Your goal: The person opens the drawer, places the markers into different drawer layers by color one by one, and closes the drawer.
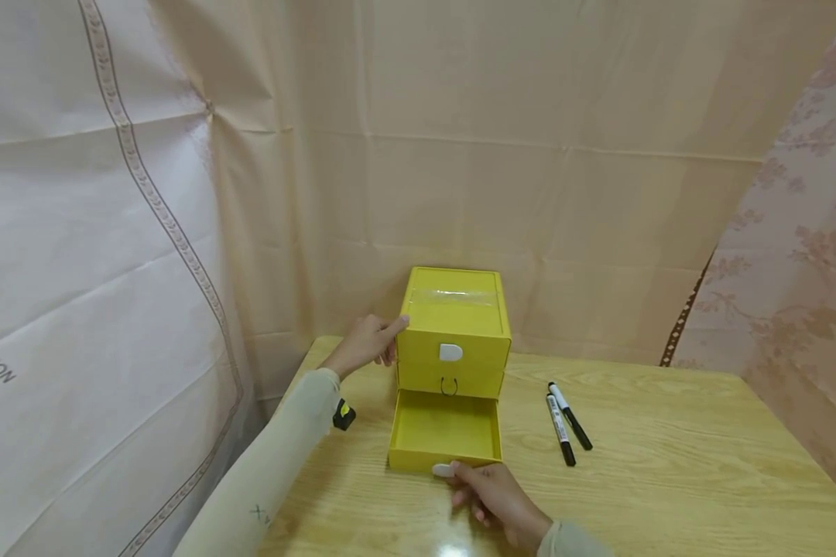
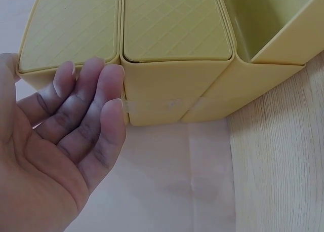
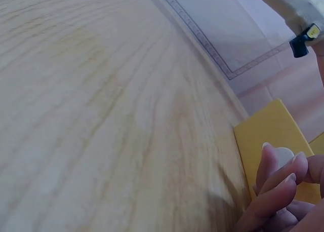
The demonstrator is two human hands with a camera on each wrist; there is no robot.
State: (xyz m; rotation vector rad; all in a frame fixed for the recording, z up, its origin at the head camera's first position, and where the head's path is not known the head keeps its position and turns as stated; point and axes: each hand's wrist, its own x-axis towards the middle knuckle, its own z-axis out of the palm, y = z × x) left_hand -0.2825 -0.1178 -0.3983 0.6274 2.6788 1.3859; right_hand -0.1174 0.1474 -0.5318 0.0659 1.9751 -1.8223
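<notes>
A yellow drawer box [image 1: 454, 365] stands on the table, its white-tabbed bottom drawer [image 1: 446, 433] pulled out and bare inside. My right hand [image 1: 495, 499] pinches that drawer's white pull tab [image 1: 443, 470], thumb above it; fingers surround the tab [image 3: 284, 156] in the right wrist view. On the box's left side is my left hand [image 1: 368, 344], its thumb at the top front edge. In the left wrist view the left hand's fingers [image 2: 109, 85] are loosely bent beside the box's side wall [image 2: 167, 90].
Two markers, one marker [image 1: 560, 429] beside another marker [image 1: 577, 425], lie on the wooden table [image 1: 669, 464] right of the box. Behind it hangs a beige cloth [image 1: 460, 193]; pale cloth [image 1: 111, 309] hangs at left. A black wrist device [image 1: 344, 415] sits by the left sleeve.
</notes>
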